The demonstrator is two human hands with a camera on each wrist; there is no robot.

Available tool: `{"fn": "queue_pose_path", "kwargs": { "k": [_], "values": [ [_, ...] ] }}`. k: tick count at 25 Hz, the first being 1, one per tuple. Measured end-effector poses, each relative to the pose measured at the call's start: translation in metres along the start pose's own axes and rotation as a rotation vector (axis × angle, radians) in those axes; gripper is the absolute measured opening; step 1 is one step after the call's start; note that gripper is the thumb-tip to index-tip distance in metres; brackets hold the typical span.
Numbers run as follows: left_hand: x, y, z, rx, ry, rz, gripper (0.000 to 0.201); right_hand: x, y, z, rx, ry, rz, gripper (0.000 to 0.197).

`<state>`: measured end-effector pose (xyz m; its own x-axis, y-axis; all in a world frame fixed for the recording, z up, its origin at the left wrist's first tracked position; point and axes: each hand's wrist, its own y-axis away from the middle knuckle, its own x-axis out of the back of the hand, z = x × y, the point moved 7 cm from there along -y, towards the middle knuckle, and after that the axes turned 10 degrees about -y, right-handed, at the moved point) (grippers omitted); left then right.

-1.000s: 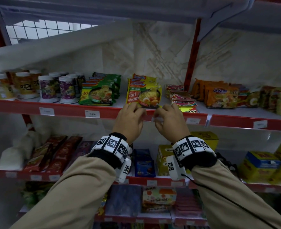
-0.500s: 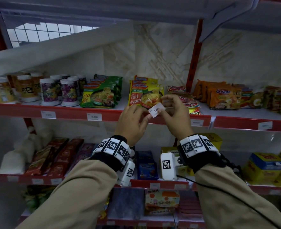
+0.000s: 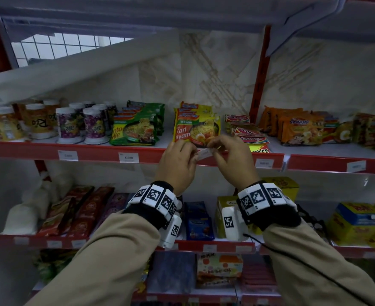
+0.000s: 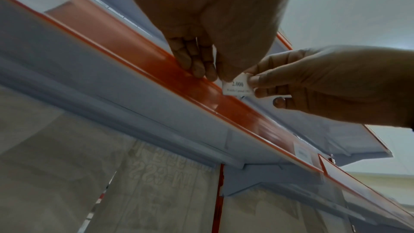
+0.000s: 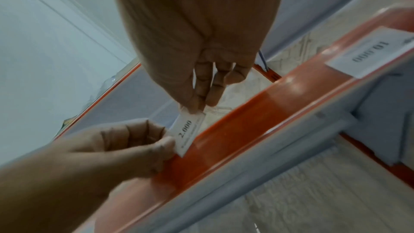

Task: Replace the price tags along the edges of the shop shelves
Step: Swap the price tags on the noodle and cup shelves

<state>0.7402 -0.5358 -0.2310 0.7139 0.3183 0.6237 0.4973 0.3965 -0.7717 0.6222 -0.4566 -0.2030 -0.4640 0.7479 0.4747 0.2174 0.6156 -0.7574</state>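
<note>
Item: small white paper price tag "2.000" (image 4: 238, 86), at top lip of red plastic shelf-edge strip (image 4: 134, 56). L hand (image 3: 177, 164) & R hand (image 3: 233, 162) each pinch one end. Risk: tag buckles or misses the slot if pushed askew.
</note>
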Motion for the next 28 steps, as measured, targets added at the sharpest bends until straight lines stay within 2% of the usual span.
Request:
{"fn": "queue_pose_path", "kwargs": {
  "k": [2, 4, 8, 12, 18, 22, 28],
  "values": [
    [0.002, 0.001, 0.001, 0.005, -0.02, -0.026, 0.012, 0.014, -0.001, 0.014, -0.109, -0.166, 0.163, 0.014],
    [0.004, 0.003, 0.0, 0.017, -0.018, -0.03, 0.015, 0.016, 0.0, 0.022, -0.166, -0.223, 0.216, 0.013],
    [0.008, 0.005, -0.003, 0.045, 0.002, -0.001, 0.019, -0.004, 0.004, 0.019, -0.141, -0.172, 0.069, 0.013],
    [0.003, 0.001, -0.002, 0.023, -0.055, -0.034, 0.02, -0.008, 0.006, 0.018, -0.124, -0.121, 0.051, 0.01],
    [0.0, -0.002, -0.003, 0.0, -0.144, -0.065, 0.017, -0.013, 0.006, 0.012, -0.047, 0.116, -0.144, 0.012],
    [-0.001, -0.003, -0.002, -0.033, -0.216, -0.1, 0.02, -0.017, 0.004, 0.011, -0.042, 0.235, -0.179, 0.01],
    [-0.002, -0.004, -0.006, -0.014, -0.152, -0.169, 0.018, -0.018, 0.004, 0.012, -0.037, 0.256, -0.212, 0.012]
  ]
}}
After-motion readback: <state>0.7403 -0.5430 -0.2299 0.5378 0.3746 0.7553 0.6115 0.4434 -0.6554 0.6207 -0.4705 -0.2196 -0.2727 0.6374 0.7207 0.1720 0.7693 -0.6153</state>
